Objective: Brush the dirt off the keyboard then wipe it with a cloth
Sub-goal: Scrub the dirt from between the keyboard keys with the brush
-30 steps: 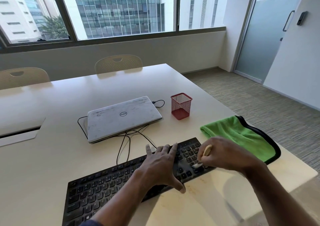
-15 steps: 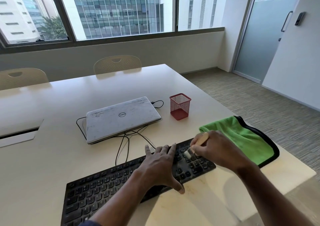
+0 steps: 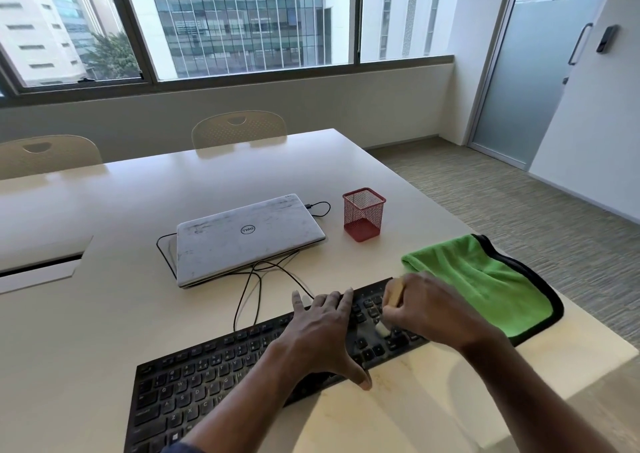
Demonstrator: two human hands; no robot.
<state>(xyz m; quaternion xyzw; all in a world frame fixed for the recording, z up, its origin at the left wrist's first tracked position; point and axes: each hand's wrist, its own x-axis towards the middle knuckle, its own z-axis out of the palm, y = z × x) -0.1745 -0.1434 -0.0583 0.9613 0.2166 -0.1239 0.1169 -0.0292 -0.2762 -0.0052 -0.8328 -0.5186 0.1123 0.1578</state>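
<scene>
Head view: one keyboard (image 3: 214, 376) on the tabletop (image 3: 138, 217)
Left hand (image 3: 320, 334): flat on keys — fingers (image 3: 347, 298) straight
Right hand (image 3: 433, 310): grips one brush (image 3: 394, 292), bristles on keys
Cloth (image 3: 478, 279): one, green — just beside keyboard's right end

Black keyboard (image 3: 214, 380), green black-edged cloth (image 3: 485, 279), red mesh cup (image 3: 363, 215), white laptop (image 3: 246, 237).
</scene>
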